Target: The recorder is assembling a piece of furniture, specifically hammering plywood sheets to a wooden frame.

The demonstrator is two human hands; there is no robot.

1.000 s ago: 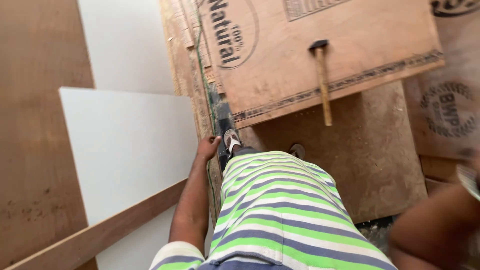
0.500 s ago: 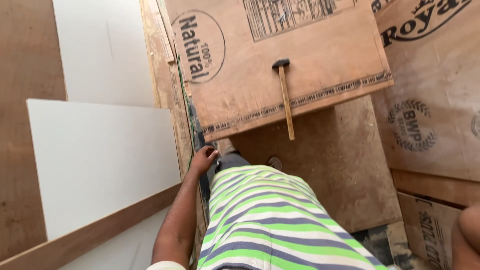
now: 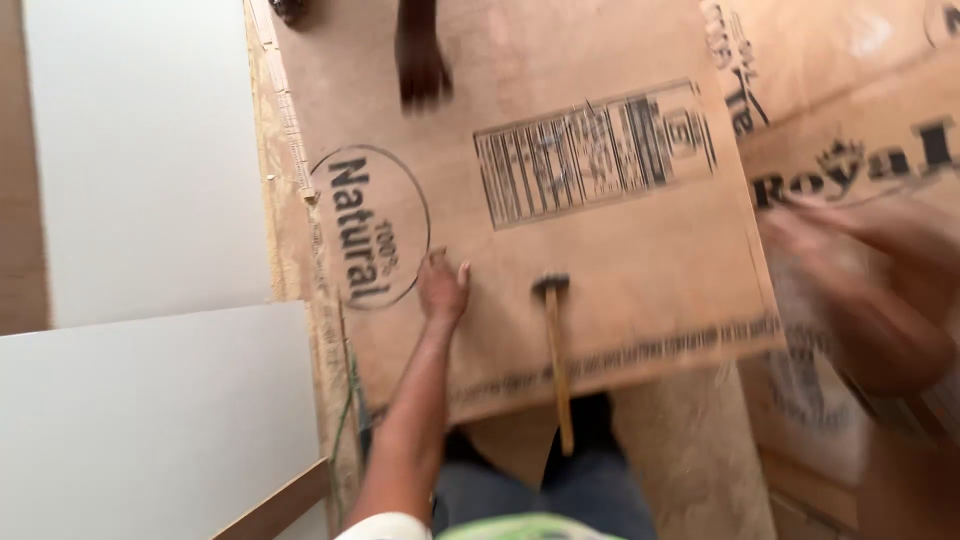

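My left hand point(image 3: 441, 287) lies flat on the brown plywood sheet with dark printed markings point(image 3: 560, 230), fingers point(image 3: 463, 272) spread open, gripping nothing. It sits between the round stamp on the sheet and the hammer.

A hammer with a dark metal head and a pale wooden handle point(image 3: 556, 350) lies on the same sheet, just beside my left hand and not touching it. The head points away from me; the handle runs back past the sheet's near edge, over my legs in dark trousers point(image 3: 540, 490).

My right hand point(image 3: 850, 300) is at the right edge of the view, heavily blurred, over a second brown printed board point(image 3: 850, 170). I cannot tell whether its fingers are open or closed, or whether they hold anything.

Another person's hand point(image 3: 420, 65) hangs over the far end of the plywood sheet, also blurred.

To the left, two flat white panels point(image 3: 140, 150) lie side by side. A rough pale board edge point(image 3: 290, 230) runs between them and the plywood. A narrow wooden strip point(image 3: 280, 505) crosses the near panel's corner.
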